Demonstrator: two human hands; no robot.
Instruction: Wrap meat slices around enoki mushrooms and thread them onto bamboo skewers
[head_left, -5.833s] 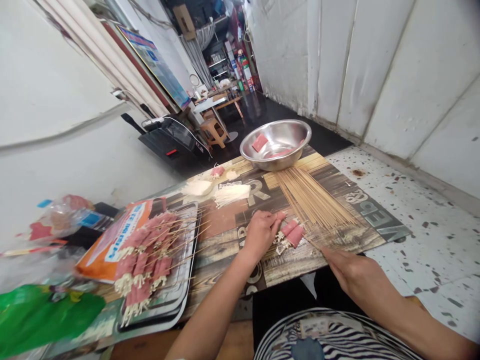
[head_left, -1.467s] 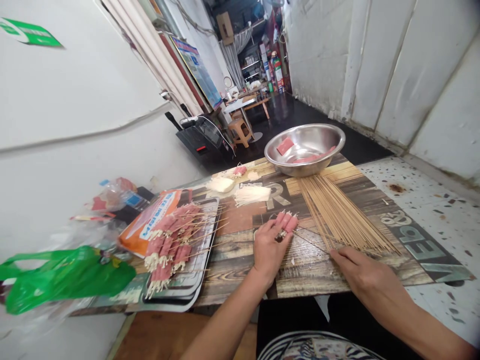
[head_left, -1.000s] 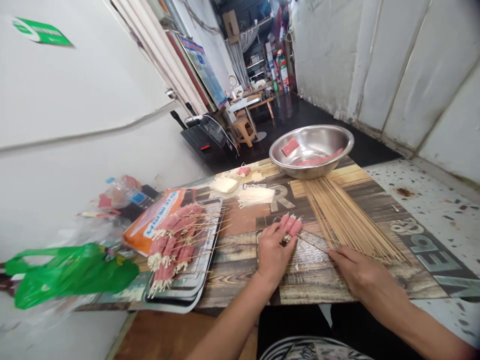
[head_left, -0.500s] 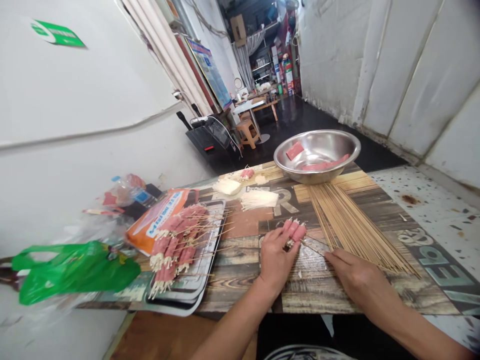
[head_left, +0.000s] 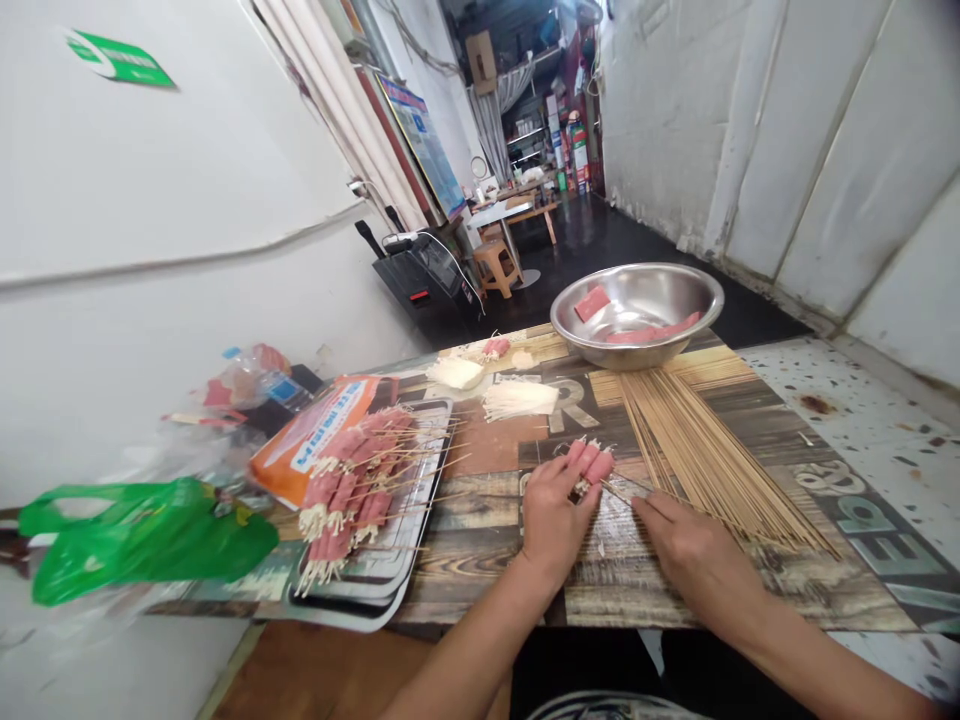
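Note:
My left hand [head_left: 553, 500] is closed around a small row of pink meat rolls [head_left: 591, 462] with white enoki mushroom ends poking out. My right hand [head_left: 686, 545] pinches a thin bamboo skewer [head_left: 619, 493], whose front end meets the near side of the rolls. How deep the tip sits in them is hidden. Just beyond my right hand, many loose bamboo skewers [head_left: 712, 460] lie fanned on the table. Bundles of enoki mushrooms [head_left: 520, 400] rest on the table past my left hand. One more meat roll [head_left: 495, 347] lies farther back.
On the left, a metal tray [head_left: 401, 590] holds finished-looking skewers of rolls [head_left: 349, 490]. An orange package [head_left: 296, 455] leans beside it, near a green plastic bag [head_left: 150, 540]. A steel bowl [head_left: 637, 350] with pink meat slices stands at the table's far edge.
My right hand has slid left along the skewer, closer to the rolls. My left hand keeps its hold almost in place. The view has shifted very slightly.

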